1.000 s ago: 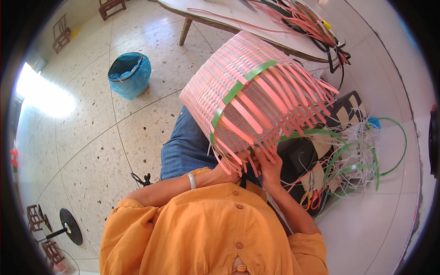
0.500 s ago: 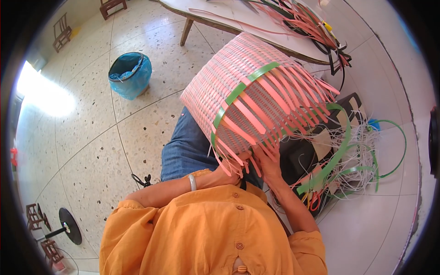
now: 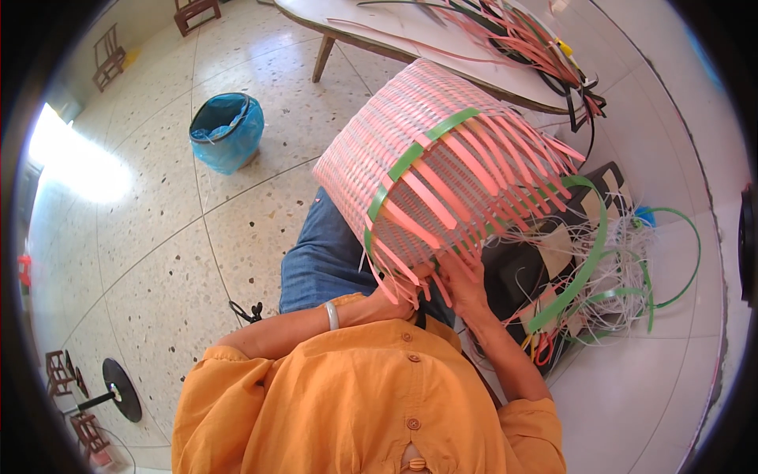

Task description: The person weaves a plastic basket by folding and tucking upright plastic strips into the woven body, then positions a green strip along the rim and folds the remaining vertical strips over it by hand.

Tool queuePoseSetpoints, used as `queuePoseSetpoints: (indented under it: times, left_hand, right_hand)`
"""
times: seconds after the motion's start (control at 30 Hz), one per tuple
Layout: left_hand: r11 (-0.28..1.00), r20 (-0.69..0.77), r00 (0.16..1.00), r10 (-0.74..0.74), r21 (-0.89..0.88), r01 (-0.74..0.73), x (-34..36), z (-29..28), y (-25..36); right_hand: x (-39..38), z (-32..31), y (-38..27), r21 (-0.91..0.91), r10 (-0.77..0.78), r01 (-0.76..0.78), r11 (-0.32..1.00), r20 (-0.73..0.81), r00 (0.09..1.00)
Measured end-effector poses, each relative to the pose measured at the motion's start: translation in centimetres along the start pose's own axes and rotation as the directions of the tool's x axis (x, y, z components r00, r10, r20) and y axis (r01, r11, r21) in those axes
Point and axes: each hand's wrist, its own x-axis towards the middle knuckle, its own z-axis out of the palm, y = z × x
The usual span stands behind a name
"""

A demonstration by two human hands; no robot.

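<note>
1 pink-and-white woven basket [image 3: 410, 110], tilted over our blue jeans [image 3: 322, 253], with pink strip ends [image 3: 435, 197] fringing its mouth. Our left hand [image 3: 404, 289] and right hand [image 3: 464, 286], partly hidden, are closed on its near rim.

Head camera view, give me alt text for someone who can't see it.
Left hand and right hand work at the rim of a pink woven basket, its loose strip ends fringing out beyond a green band. A blue-lined bin stands at left; white strips lie tangled at right.
</note>
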Motion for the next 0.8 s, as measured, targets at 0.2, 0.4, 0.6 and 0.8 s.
queuePoseSetpoints:
  times: [0.2, 0.4, 0.6, 0.8]
  left_hand:
    - [0.859, 0.38, 0.911, 0.162, 0.399, -0.319, -0.2, -0.6, 0.8]
    - [0.485, 0.686, 0.727, -0.024, 0.644, -0.592, -8.5, 2.4, 7.4]
    - [0.387, 0.527, 0.707, 0.471, 0.597, -0.703, -6.0, 6.6, 8.1]
    - [0.001, 0.438, 0.843, 0.313, 0.887, -0.461, -3.0, 6.2, 6.6]
  right_hand:
    - [0.2, -0.2, 0.1, 0.015, -0.014, 0.014, 1.0, 0.008, 1.0]
    - [0.6, -0.4, -0.8, -0.045, 0.002, -0.003, 0.999, -0.009, 1.0]
    - [0.0, 1.4, -1.5, 0.158, -0.076, 0.074, 0.985, 0.01, 0.997]
    - [0.7, 0.0, 1.4, 0.051, -0.013, 0.008, 0.999, 0.088, 0.996]
